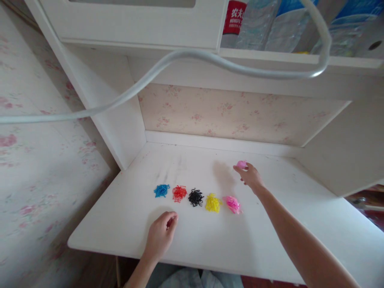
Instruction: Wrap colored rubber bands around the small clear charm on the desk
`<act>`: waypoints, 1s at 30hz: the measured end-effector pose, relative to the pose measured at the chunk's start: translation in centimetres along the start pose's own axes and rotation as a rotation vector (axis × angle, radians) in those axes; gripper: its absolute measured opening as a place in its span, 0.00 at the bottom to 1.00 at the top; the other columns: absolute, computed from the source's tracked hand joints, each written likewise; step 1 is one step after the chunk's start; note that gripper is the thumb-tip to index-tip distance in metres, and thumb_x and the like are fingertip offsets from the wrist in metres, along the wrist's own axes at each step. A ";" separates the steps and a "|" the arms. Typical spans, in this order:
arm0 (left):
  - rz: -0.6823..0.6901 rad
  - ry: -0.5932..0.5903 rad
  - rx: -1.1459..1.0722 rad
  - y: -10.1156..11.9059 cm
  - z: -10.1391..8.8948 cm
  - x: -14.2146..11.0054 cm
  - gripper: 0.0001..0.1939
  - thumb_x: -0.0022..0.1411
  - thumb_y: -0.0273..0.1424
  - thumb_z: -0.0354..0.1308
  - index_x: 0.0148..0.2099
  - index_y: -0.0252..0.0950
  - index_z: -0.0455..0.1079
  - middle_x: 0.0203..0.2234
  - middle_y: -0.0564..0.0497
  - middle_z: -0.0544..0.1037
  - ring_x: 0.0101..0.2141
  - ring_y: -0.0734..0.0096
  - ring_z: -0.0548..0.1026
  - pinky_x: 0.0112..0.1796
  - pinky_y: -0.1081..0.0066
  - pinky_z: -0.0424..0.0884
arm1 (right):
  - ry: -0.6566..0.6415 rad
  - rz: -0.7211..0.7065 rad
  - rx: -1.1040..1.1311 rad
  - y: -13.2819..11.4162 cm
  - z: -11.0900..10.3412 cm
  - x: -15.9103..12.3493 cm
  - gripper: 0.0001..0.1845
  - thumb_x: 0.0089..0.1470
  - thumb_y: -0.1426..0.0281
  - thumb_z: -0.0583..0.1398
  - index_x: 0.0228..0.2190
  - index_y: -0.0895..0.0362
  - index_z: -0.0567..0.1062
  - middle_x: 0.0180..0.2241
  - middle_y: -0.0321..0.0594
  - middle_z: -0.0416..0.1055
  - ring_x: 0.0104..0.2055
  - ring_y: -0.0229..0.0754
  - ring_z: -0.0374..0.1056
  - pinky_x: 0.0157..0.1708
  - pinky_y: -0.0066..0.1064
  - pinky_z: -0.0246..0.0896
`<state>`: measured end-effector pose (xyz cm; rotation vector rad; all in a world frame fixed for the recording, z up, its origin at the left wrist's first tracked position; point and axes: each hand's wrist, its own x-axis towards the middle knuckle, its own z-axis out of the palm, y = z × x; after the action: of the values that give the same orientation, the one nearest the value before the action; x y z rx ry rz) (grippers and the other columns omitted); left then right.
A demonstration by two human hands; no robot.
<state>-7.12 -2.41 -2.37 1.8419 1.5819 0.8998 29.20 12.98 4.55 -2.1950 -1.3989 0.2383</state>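
My right hand (249, 176) is raised over the back right of the desk, fingertips closed on a small pink bundle (241, 164). Whether that bundle is loose bands or a packet, I cannot tell. My left hand (162, 233) rests curled near the front edge, with nothing visible in it. Ahead of it runs a row of small piles of thin, rubber-band-like strands: blue (162, 191), red (179, 193), black (196, 197), yellow (213, 203). A pink pile (233, 204) with a shiny look ends the row at the right.
The piles lie on a white desk (126, 216) with side panels and a low back ledge (222, 143). A thick white cable (192, 54) crosses the view above. Plastic bottles (258, 24) stand on the upper shelf. Floral wallpaper (36, 168) covers the left wall.
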 end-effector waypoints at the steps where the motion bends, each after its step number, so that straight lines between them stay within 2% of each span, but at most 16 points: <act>1: 0.007 0.002 0.002 0.0 0.0 -0.1 0.16 0.65 0.40 0.45 0.41 0.39 0.72 0.30 0.50 0.77 0.30 0.71 0.73 0.32 0.74 0.68 | -0.013 -0.013 0.024 0.0 0.3 0.2 0.36 0.48 0.50 0.55 0.52 0.61 0.65 0.43 0.49 0.70 0.36 0.44 0.70 0.36 0.34 0.63; 4: 0.019 0.000 0.004 0.1 0.0 -0.3 0.16 0.65 0.39 0.45 0.41 0.39 0.72 0.30 0.50 0.76 0.29 0.71 0.73 0.31 0.74 0.68 | -0.013 -0.054 0.061 0.1 0.8 0.1 0.26 0.52 0.53 0.52 0.46 0.56 0.70 0.40 0.44 0.72 0.38 0.43 0.70 0.39 0.34 0.61; 6: 0.031 -0.002 0.007 0.2 0.1 -0.3 0.16 0.66 0.39 0.45 0.42 0.39 0.72 0.30 0.50 0.76 0.29 0.72 0.72 0.31 0.74 0.67 | 0.038 -0.094 0.048 0.0 0.8 -0.3 0.26 0.53 0.53 0.50 0.46 0.56 0.71 0.44 0.45 0.71 0.42 0.45 0.68 0.42 0.35 0.60; 7: 0.038 -0.002 0.013 0.3 0.1 -0.3 0.15 0.66 0.39 0.45 0.42 0.39 0.71 0.31 0.51 0.76 0.29 0.72 0.72 0.31 0.74 0.67 | 0.070 -0.114 0.032 -0.3 0.7 -0.3 0.29 0.52 0.51 0.51 0.48 0.56 0.69 0.47 0.47 0.68 0.45 0.47 0.67 0.44 0.35 0.59; 9: 0.059 0.000 0.039 0.5 0.1 -0.1 0.15 0.66 0.38 0.45 0.41 0.40 0.71 0.31 0.51 0.76 0.29 0.72 0.72 0.32 0.74 0.67 | 0.098 -0.117 -0.011 -0.9 0.9 -0.1 0.43 0.46 0.45 0.55 0.56 0.58 0.60 0.55 0.52 0.60 0.51 0.52 0.63 0.47 0.38 0.58; 11: 0.081 0.000 0.067 0.8 0.1 0.0 0.14 0.66 0.37 0.45 0.39 0.40 0.71 0.30 0.51 0.75 0.29 0.73 0.72 0.32 0.75 0.66 | 0.042 -0.059 -0.059 -1.8 1.5 0.7 0.55 0.40 0.42 0.58 0.61 0.59 0.50 0.58 0.57 0.53 0.55 0.57 0.59 0.50 0.42 0.56; 12: 0.090 0.001 0.075 0.9 0.0 -0.1 0.14 0.66 0.37 0.45 0.38 0.40 0.71 0.30 0.51 0.75 0.29 0.73 0.72 0.31 0.75 0.66 | -0.009 -0.031 -0.085 -2.3 2.0 1.2 0.57 0.40 0.42 0.58 0.62 0.59 0.48 0.59 0.58 0.52 0.57 0.59 0.57 0.51 0.43 0.55; 14: 0.100 0.006 0.073 1.0 -0.1 -0.2 0.14 0.66 0.36 0.44 0.38 0.39 0.71 0.29 0.51 0.75 0.28 0.73 0.72 0.30 0.75 0.66 | -0.122 -0.016 -0.135 -3.3 3.2 2.2 0.54 0.42 0.44 0.58 0.62 0.59 0.48 0.60 0.58 0.50 0.59 0.61 0.53 0.52 0.46 0.53; 16: 0.100 0.018 0.059 1.1 -0.3 -0.5 0.14 0.66 0.35 0.44 0.37 0.39 0.71 0.28 0.51 0.75 0.28 0.73 0.72 0.30 0.76 0.66 | -0.234 -0.037 -0.155 -4.2 4.6 2.8 0.47 0.47 0.49 0.58 0.62 0.58 0.51 0.60 0.57 0.51 0.59 0.59 0.53 0.53 0.46 0.52; 20: 0.094 0.049 0.039 0.9 -0.4 -0.8 0.14 0.67 0.35 0.44 0.38 0.39 0.71 0.28 0.51 0.74 0.28 0.73 0.71 0.30 0.75 0.66 | -0.359 -0.055 -0.117 -5.4 5.9 2.6 0.33 0.51 0.61 0.58 0.56 0.64 0.62 0.52 0.58 0.64 0.55 0.54 0.61 0.51 0.42 0.54; 23: 0.083 0.042 0.012 0.8 -0.3 -0.8 0.14 0.66 0.36 0.45 0.38 0.39 0.71 0.29 0.51 0.74 0.28 0.73 0.71 0.30 0.76 0.66 | -0.365 -0.063 -0.060 -6.2 5.5 1.9 0.27 0.50 0.64 0.58 0.50 0.65 0.68 0.49 0.58 0.67 0.55 0.54 0.60 0.51 0.40 0.54; 27: 0.021 0.033 -0.109 0.9 -0.4 -0.5 0.16 0.65 0.39 0.46 0.40 0.38 0.72 0.27 0.51 0.72 0.27 0.72 0.69 0.28 0.75 0.64 | -0.402 -0.087 0.123 -7.4 3.6 -0.7 0.27 0.55 0.58 0.54 0.51 0.63 0.67 0.50 0.52 0.68 0.52 0.48 0.64 0.48 0.36 0.59; 29: -0.064 0.054 -0.219 1.2 -0.7 -0.3 0.17 0.64 0.43 0.48 0.40 0.37 0.72 0.26 0.51 0.70 0.25 0.73 0.66 0.28 0.75 0.63 | -0.503 -0.116 0.306 -7.8 2.4 -3.8 0.26 0.56 0.55 0.52 0.50 0.57 0.68 0.47 0.45 0.70 0.46 0.42 0.68 0.42 0.31 0.64; 30: -0.112 0.063 -0.295 1.5 -1.0 -0.1 0.18 0.63 0.44 0.50 0.41 0.36 0.71 0.26 0.52 0.70 0.25 0.73 0.65 0.27 0.75 0.63 | -0.645 -0.110 0.593 -7.8 1.9 -5.7 0.23 0.55 0.56 0.54 0.48 0.57 0.68 0.48 0.45 0.68 0.45 0.42 0.69 0.41 0.31 0.64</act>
<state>-6.99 -2.75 -0.61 1.5203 1.4827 1.0844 19.63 11.12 6.26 -1.5915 -1.4952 1.2323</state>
